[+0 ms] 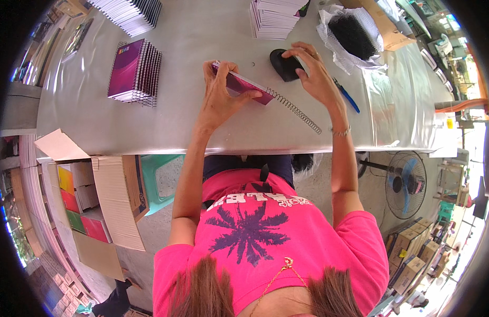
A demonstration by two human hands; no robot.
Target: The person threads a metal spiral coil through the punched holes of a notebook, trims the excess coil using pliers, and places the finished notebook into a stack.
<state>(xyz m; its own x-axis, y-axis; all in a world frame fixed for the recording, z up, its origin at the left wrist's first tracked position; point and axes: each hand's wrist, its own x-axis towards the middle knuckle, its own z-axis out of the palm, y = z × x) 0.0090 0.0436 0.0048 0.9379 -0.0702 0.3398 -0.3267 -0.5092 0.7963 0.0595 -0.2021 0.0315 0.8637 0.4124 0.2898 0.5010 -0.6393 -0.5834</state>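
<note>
My left hand (219, 98) grips a small purple notebook (250, 89), thumb on the near face and fingers around the far left end. From the notebook's right end a dark wire spiral coil (298, 111) sticks out toward the lower right, over the grey table. How far the coil runs into the notebook's edge is hidden. My right hand (319, 79) is open, thumb and fingers apart, above the right side of a black rounded device (284, 64). Whether the fingertips touch it I cannot tell. A blue pen-like tool (347, 96) lies beside my right wrist.
Spiral-bound purple notebooks (129, 68) are stacked at the left, with more stacks along the far edge. Black coils (353, 37) sit in plastic wrap at the far right. Below the table are an open cardboard box (118, 201) and a fan (406, 184).
</note>
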